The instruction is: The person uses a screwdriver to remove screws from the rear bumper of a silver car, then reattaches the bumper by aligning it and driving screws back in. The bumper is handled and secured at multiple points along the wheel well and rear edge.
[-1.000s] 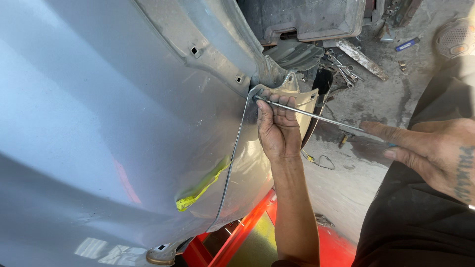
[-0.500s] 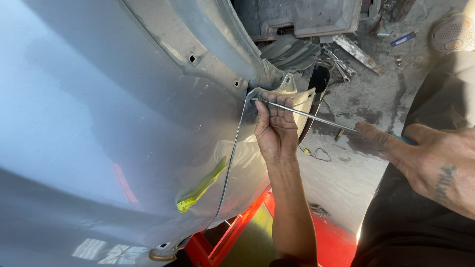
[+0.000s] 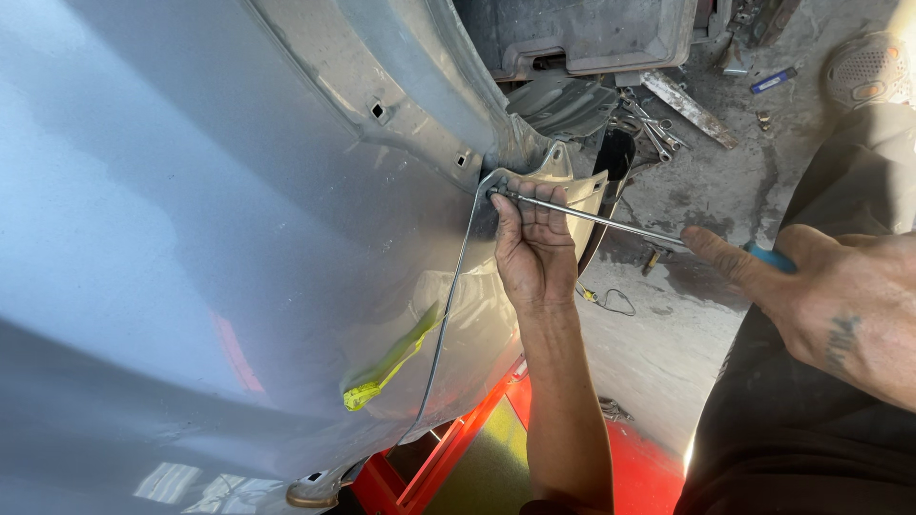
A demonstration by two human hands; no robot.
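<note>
A large silver car body panel (image 3: 210, 238) fills the left of the head view, its curved edge ending at a bent corner tab (image 3: 558, 176). My left hand (image 3: 532, 250) presses against that edge, fingers wrapped over the corner and resting on the shaft of a long screwdriver (image 3: 611, 221). The shaft's tip meets the panel just above my left fingers. My right hand (image 3: 821, 286) grips the screwdriver's blue handle (image 3: 771, 257), index finger stretched along the shaft. A strip of yellow tape (image 3: 391, 360) sticks to the panel below.
A red jack or stand (image 3: 458, 448) sits under the panel by my left forearm. Wrenches and metal scraps (image 3: 658, 124) lie on the dusty concrete floor at the top, beside a dark car part (image 3: 582, 38). My dark trouser leg (image 3: 811, 448) is at the right.
My right hand has shifted right and slightly up with the screwdriver. My left hand stays on the panel's corner. The view has drifted a little.
</note>
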